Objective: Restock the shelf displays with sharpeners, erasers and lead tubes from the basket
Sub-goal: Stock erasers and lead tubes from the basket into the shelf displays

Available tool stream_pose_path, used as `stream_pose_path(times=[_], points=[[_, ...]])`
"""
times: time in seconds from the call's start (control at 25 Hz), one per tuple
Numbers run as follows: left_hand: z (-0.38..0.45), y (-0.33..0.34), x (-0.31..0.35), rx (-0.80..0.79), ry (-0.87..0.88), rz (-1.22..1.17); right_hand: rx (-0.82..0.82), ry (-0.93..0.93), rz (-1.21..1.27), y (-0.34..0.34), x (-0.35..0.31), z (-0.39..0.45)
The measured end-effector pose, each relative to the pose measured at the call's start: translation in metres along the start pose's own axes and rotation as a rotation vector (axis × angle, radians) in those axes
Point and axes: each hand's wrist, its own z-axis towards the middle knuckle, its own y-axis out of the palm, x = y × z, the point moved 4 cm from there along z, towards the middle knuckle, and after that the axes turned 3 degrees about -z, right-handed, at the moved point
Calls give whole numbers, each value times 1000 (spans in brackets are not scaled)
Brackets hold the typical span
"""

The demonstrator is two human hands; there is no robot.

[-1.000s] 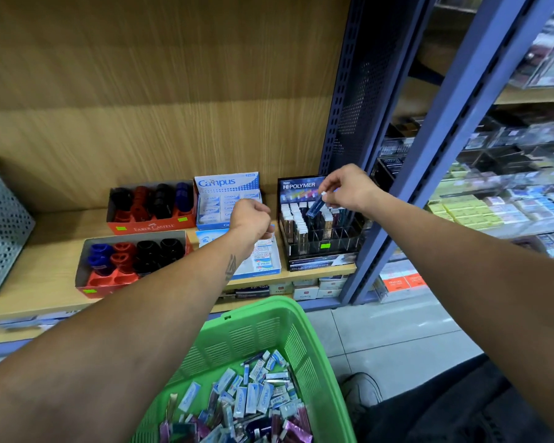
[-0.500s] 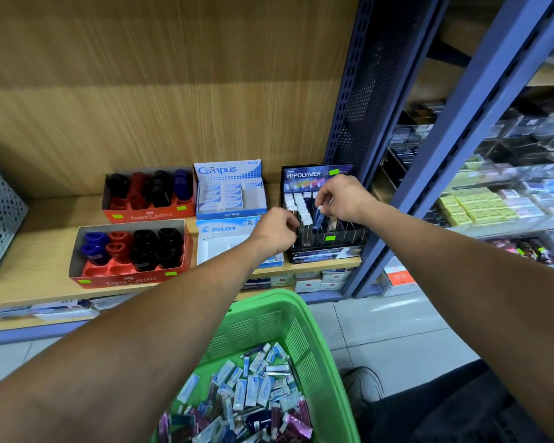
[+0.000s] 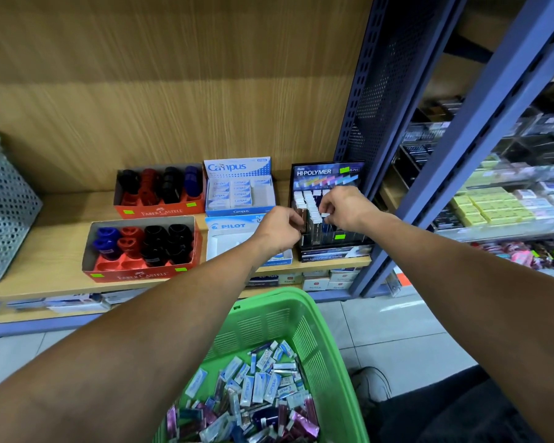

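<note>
A black Hi-Polymer lead display (image 3: pixel 327 172) stands at the right end of the wooden shelf. My right hand (image 3: pixel 346 209) pinches a blue lead tube with a white cap (image 3: pixel 325 218) down into one of its slots. My left hand (image 3: pixel 279 228) is closed just left of the display, and a brownish lead tube (image 3: pixel 301 217) shows at its fingertips. Below me, the green basket (image 3: pixel 269 321) holds a heap of erasers and lead tubes (image 3: pixel 259 394). Two red sharpener boxes (image 3: pixel 141 247) (image 3: pixel 160 190) and the Campus eraser box (image 3: pixel 237 187) sit further left.
A white Pilot eraser box (image 3: pixel 231 238) lies under my left wrist. A perforated metal bin (image 3: pixel 4 212) stands at the shelf's left end. Blue steel uprights (image 3: pixel 461 155) divide off a neighbouring rack of stock on the right. My shoe (image 3: pixel 371 385) is on the tiled floor.
My right hand has dropped from the display's header into the slots with the blue tube. My left hand has moved right, up against the display.
</note>
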Motion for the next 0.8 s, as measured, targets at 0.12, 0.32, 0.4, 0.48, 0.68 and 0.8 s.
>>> stream_pose_path(times=[0.12,0.32,0.4,0.48,0.68,0.8], points=[[-3,-4,-2,-6,-4,-15,149,100,76,-25,6,-3],[2,-4,0,20,1,-28,345,198,203,-60,20,3],[5,-2,2,23,3,-24,280,168,215,-49,13,7],[8,0,2,13,3,-18,235,154,211,-37,10,8],[4,-4,-2,4,-6,-26,188,155,108,-35,19,6],[1,-7,-6,-8,-31,-39,189,169,80,-41,21,3]])
